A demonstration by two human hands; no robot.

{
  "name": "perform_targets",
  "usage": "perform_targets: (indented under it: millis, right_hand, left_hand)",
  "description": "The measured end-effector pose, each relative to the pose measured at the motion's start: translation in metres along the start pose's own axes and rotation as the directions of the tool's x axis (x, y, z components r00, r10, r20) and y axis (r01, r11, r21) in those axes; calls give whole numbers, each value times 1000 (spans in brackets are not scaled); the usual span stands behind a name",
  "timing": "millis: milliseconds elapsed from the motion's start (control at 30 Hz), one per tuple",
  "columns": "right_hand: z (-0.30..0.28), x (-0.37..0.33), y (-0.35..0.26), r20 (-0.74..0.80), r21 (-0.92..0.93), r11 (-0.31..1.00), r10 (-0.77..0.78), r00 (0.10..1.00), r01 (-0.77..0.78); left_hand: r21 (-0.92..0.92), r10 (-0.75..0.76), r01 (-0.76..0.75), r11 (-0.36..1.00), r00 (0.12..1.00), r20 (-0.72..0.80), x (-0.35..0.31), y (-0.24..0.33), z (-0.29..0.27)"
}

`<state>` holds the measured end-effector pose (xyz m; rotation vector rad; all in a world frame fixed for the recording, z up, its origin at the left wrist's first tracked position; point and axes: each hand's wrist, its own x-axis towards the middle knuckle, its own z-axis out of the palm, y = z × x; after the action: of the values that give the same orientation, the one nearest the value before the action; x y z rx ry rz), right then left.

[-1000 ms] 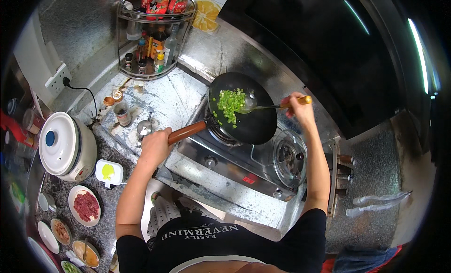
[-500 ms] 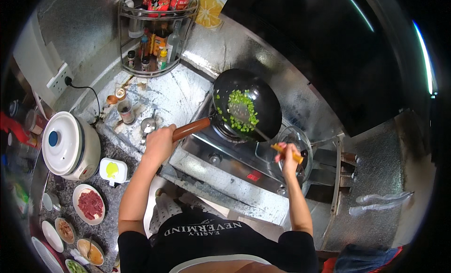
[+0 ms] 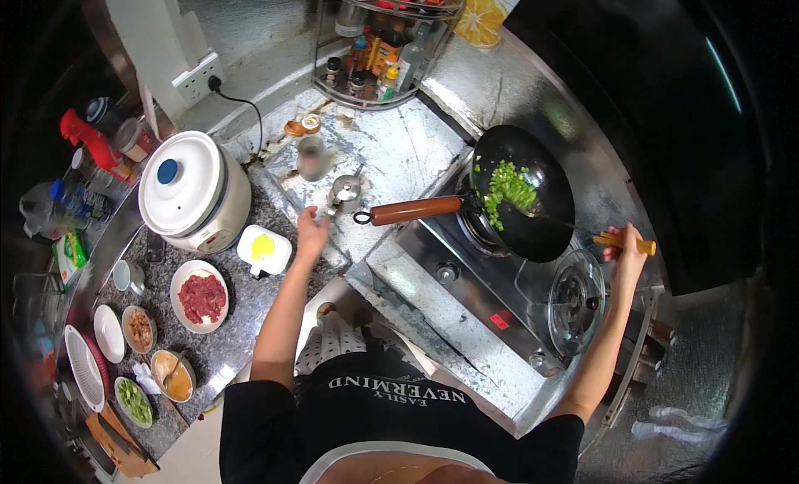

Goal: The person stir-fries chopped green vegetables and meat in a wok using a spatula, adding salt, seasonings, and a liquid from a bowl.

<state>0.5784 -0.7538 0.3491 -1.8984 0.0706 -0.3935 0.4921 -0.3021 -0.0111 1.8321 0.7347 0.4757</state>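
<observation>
Scuffed, pale metal-clad counter [image 3: 404, 147] wraps a dark gas stove [image 3: 478, 291], on which a round black wok [image 3: 545, 238] sits at 10 o'clock from the right hand [image 3: 624, 247]. That hand clasps a metal spatula with a yellow-brown handle [image 3: 601, 239], its head among bright green chopped pieces [image 3: 508, 184]. Released, fingers loosely bent, the left hand [image 3: 311, 233] is nearer the wok's brown wooden handle [image 3: 416, 210], which lies apart at 3 o'clock, long axis running 9 to 3. The wok looks glossy inside.

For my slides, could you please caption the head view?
Right hand holds a spatula in a wok of chopped greens, left hand empty.
</observation>
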Motion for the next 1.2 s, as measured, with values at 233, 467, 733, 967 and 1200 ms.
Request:
perform_targets:
  millis: [233, 467, 733, 967, 1200]
  right_hand:
    - [5, -92, 96, -11, 145, 988, 50, 999, -48]
    - [-9, -113, 105, 5, 195, 978, 75, 997, -75]
    - [8, -126, 127, -108, 394, 907, 203, 973, -146]
    - [89, -194, 129, 544, 296, 820, 277, 792, -490]
    - [166, -237, 98, 847, 76, 975, 49, 530, -211]
  left_hand:
    - [-275, -28, 141, 951, 925, 378, -55, 23, -27]
    - [-113, -126, 93, 989, 937, -327, -124, -49, -139]
    - [-278, -250, 244, 929, 968, 15, -80, -92, -153]
    - [-470, -282, 338, 815, 941, 187, -77, -65, -151]
    - [-607, -268, 345, 716, 939, 217, -97, -25, -137]
